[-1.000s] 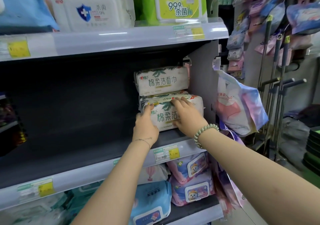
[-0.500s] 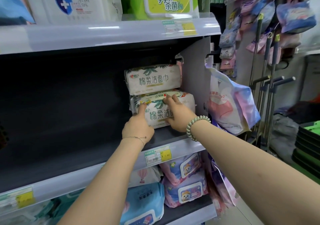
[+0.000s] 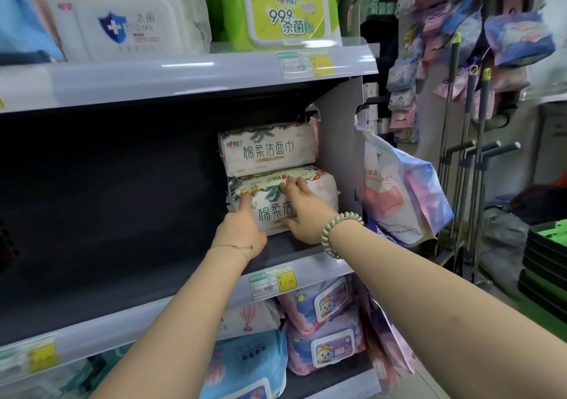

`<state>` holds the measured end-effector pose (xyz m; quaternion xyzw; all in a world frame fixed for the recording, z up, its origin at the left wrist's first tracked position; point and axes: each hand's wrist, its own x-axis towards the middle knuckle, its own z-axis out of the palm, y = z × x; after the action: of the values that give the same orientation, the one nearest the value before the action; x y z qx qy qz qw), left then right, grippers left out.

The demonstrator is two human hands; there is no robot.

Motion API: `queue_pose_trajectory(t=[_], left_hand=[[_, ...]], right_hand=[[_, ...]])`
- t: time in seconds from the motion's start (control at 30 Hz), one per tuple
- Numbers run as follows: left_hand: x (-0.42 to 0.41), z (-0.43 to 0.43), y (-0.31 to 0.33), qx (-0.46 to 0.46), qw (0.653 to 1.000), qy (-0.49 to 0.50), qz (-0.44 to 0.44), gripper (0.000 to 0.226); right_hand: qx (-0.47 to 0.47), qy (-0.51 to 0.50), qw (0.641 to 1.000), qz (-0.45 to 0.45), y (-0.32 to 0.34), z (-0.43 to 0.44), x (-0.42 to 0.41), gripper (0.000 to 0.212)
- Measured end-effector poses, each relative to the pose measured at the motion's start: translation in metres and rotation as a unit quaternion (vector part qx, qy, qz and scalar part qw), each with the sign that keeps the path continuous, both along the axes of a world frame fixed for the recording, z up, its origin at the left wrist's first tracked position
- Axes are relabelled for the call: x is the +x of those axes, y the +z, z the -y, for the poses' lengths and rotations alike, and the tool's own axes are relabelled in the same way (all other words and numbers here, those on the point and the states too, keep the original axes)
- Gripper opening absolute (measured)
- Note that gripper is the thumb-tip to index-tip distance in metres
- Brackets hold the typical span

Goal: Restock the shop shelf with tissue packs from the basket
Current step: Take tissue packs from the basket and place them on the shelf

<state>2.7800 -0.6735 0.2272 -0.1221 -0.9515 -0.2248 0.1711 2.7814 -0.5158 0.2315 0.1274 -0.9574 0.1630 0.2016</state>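
Observation:
Two white tissue packs with green leaf print are stacked at the right end of the dark middle shelf (image 3: 122, 263). The upper pack (image 3: 267, 150) lies untouched. Both hands are on the front of the lower pack (image 3: 322, 190). My left hand (image 3: 242, 226) presses its left part with straight fingers. My right hand (image 3: 302, 211), with a bead bracelet on the wrist, lies spread over the front face, fingertips at the top edge and thumb along the bottom edge. A stack of green and black baskets (image 3: 546, 276) stands on the floor at the far right.
The upper shelf holds white wipe packs (image 3: 122, 21) and a green one (image 3: 282, 12). Pink and blue wipe packs (image 3: 325, 331) fill the shelf below. A plastic bag (image 3: 405, 193) hangs off the shelf's right side, next to mop handles (image 3: 469, 159). The left of the middle shelf is bare.
The lower pack has slid a little deeper onto the shelf under the upper one. My right fingertips have climbed to its top edge. The view has shifted slightly.

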Motion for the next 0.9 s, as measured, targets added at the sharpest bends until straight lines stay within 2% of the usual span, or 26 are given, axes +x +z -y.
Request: queue_pose_trajectory(t=[0.1, 0.17, 0.3, 0.47, 0.6, 0.83, 0.9], left_hand=[[0.0, 0.003, 0.008, -0.018, 1.0, 0.008, 0.023, 0.07], [0.004, 0.005, 0.012, -0.036, 0.999, 0.021, 0.011, 0.071], [0.018, 0.003, 0.012, -0.063, 0.995, 0.051, -0.055, 0.053], [0.038, -0.009, 0.011, -0.093, 0.993, 0.011, -0.073, 0.035], [0.058, -0.021, 0.013, -0.101, 0.99, -0.017, -0.101, 0.016], [0.1, -0.048, -0.009, -0.096, 0.982, -0.102, -0.129, 0.021], [0.112, -0.061, -0.023, -0.103, 0.979, -0.126, -0.124, 0.021]], right_hand=[[0.022, 0.011, 0.999, 0.033, 0.006, -0.005, 0.0, 0.078], [0.036, 0.008, 0.999, 0.026, 0.01, -0.008, 0.006, 0.073], [0.077, -0.015, 0.994, -0.075, 0.012, -0.009, 0.025, 0.044], [0.12, -0.036, 0.981, -0.145, 0.013, -0.012, 0.052, 0.031], [0.128, -0.078, 0.972, -0.184, 0.015, -0.022, 0.076, 0.031], [0.159, -0.094, 0.965, -0.184, 0.007, -0.042, 0.132, 0.029], [0.163, -0.098, 0.966, -0.175, -0.002, -0.051, 0.149, 0.035]])
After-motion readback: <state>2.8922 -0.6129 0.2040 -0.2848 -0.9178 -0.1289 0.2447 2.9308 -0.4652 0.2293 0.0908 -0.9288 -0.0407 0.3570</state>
